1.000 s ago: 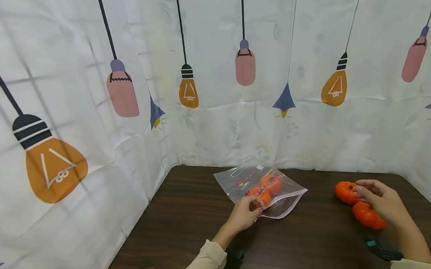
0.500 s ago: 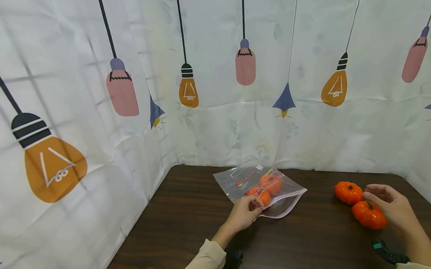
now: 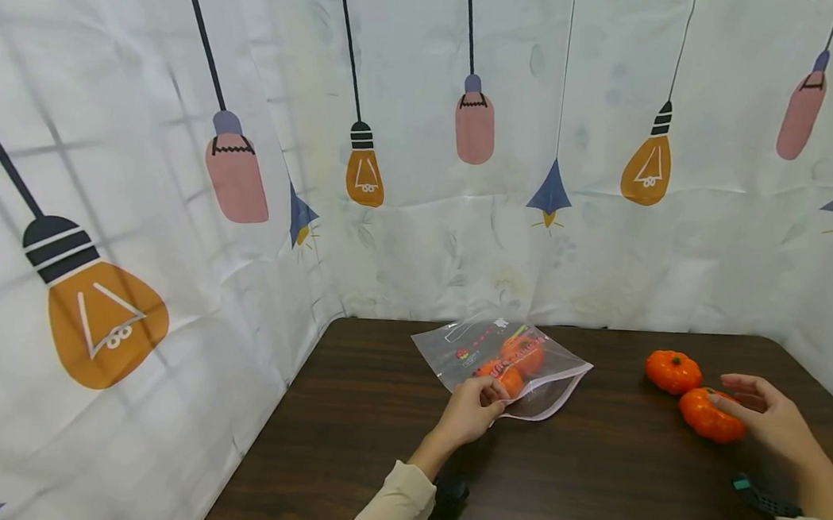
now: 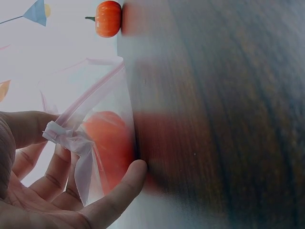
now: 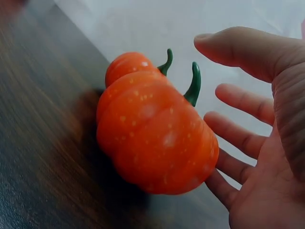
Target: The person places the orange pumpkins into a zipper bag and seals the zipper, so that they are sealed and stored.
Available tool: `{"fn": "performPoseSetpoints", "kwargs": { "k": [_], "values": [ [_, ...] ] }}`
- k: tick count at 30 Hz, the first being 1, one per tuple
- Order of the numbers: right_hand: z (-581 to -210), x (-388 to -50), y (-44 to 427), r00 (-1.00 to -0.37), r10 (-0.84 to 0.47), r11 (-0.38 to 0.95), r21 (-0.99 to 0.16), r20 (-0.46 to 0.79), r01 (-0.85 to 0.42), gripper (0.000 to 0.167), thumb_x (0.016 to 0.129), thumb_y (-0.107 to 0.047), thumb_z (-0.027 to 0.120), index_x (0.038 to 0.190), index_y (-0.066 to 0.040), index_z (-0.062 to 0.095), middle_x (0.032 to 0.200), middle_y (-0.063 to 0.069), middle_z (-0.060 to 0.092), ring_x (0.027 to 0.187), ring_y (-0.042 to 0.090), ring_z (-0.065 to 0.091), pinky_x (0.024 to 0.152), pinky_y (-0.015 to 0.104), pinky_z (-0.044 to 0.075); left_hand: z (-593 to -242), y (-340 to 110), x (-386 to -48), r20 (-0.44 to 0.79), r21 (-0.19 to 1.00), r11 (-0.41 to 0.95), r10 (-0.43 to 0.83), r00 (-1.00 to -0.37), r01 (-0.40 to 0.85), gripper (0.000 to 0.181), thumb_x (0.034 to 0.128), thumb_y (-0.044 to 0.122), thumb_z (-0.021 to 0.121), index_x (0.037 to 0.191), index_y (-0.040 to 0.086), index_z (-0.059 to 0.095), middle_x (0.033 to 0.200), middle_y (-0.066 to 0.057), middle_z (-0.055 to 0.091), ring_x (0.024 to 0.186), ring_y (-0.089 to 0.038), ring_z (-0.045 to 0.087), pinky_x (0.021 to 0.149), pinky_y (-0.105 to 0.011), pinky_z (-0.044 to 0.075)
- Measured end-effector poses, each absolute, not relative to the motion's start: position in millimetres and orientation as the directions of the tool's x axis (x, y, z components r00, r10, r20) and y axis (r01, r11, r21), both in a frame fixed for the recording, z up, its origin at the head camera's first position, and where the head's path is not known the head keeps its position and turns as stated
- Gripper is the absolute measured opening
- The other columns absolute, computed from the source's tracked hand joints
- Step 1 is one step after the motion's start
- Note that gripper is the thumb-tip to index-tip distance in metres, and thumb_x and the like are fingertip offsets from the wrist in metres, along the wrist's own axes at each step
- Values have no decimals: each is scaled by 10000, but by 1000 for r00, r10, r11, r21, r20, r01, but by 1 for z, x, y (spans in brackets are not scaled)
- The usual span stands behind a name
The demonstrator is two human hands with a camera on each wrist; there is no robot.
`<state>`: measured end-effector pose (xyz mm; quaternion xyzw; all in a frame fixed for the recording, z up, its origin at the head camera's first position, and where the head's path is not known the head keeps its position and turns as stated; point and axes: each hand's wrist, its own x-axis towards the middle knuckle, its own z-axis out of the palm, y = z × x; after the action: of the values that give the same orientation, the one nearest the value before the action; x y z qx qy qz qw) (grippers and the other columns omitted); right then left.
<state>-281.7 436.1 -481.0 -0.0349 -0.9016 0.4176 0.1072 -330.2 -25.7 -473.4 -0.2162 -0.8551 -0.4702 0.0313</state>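
A clear zip bag (image 3: pixel 454 354) with red print lies on the table, its mouth facing the near right. Inside it are orange pumpkins (image 3: pixel 525 352), partly hidden by the print and my hand. My left hand (image 3: pixel 470 413) pinches the bag's rim (image 4: pixel 59 133) between thumb and fingers. On the right, two small orange pumpkins with green stems sit side by side, a farther one (image 3: pixel 673 373) and a nearer one (image 3: pixel 712 416). My right hand (image 3: pixel 772 417) is at the nearer pumpkin (image 5: pixel 157 133), thumb and fingers spread apart; contact is hard to tell.
The dark wooden table (image 3: pixel 589 477) backs onto a white curtain (image 3: pixel 417 252) printed with lamps, which also hangs along the left and right sides. Black wrist straps (image 3: pixel 763 497) are worn on both arms.
My right hand has shifted from above the farther pumpkin, rightward and toward me, to the nearer one. The left hand and the bag stay almost where they were.
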Motion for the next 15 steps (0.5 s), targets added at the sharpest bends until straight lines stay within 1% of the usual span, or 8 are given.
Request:
{"fn": "performPoseSetpoints", "kwargs": {
  "k": [5, 7, 8, 10, 12, 13, 14, 15],
  "values": [
    [-489, -283, 442, -978, 132, 645, -763, 161, -38, 577, 992, -412, 654, 1425, -90, 451, 1117, -392, 335, 949, -227, 302, 716, 188, 374, -473, -26, -330, 252, 791, 464, 346, -904, 398, 91, 912, 50, 713, 887, 137, 721, 773, 19, 630, 661, -29, 512, 602, -192, 435],
    [-491, -283, 445, -982, 113, 647, -761, 149, -41, 607, 996, -401, 651, 1443, -55, 429, 1130, -381, 346, 942, -246, 293, 709, 180, 378, -473, -26, -331, 254, 791, 463, 346, -903, 400, 92, 912, 49, 716, 885, 138, 720, 775, 14, 634, 663, -31, 514, 603, -193, 436],
    [-491, -283, 446, -985, 105, 651, -758, 137, -36, 629, 998, -403, 648, 1453, -38, 413, 1158, -326, 399, 938, -249, 293, 698, 169, 385, -473, -26, -331, 255, 790, 463, 347, -903, 401, 91, 911, 50, 717, 886, 137, 719, 775, 12, 634, 663, -32, 515, 602, -193, 436],
    [-492, -283, 448, -990, 88, 663, -748, 106, -22, 694, 1003, -410, 638, 1476, 17, 362, 1277, -119, 501, 957, -222, 323, 695, 167, 411, -473, -26, -331, 254, 790, 463, 347, -903, 401, 92, 911, 49, 716, 886, 137, 719, 775, 11, 634, 662, -32, 514, 601, -193, 435],
    [-493, -284, 449, -995, 71, 672, -740, 68, -3, 761, 1010, -422, 620, 1495, 68, 298, 1415, 150, 457, 1034, -65, 455, 740, 225, 450, -473, -26, -331, 254, 791, 463, 347, -903, 400, 94, 912, 47, 713, 885, 137, 718, 775, 12, 633, 660, -33, 514, 600, -193, 434],
    [-493, -284, 449, -997, 65, 669, -743, 48, 8, 787, 1014, -428, 610, 1504, 83, 267, 1469, 276, 377, 1091, 59, 498, 775, 285, 474, -473, -26, -330, 252, 792, 462, 345, -904, 398, 97, 912, 48, 714, 881, 141, 716, 774, 14, 632, 659, -32, 514, 599, -193, 434],
    [-493, -284, 450, -998, 59, 667, -745, 34, 14, 804, 1018, -430, 601, 1509, 96, 242, 1497, 364, 296, 1138, 205, 514, 802, 348, 494, -473, -26, -330, 252, 793, 462, 345, -904, 398, 101, 912, 47, 715, 880, 143, 715, 774, 15, 631, 660, -32, 514, 600, -193, 435],
    [-493, -285, 450, -998, 55, 665, -747, 25, 18, 813, 1020, -428, 596, 1510, 105, 224, 1507, 401, 254, 1165, 342, 494, 817, 404, 499, -473, -26, -330, 251, 794, 462, 343, -905, 396, 106, 912, 47, 716, 877, 147, 714, 774, 17, 631, 659, -32, 514, 600, -193, 435]
  ]
}}
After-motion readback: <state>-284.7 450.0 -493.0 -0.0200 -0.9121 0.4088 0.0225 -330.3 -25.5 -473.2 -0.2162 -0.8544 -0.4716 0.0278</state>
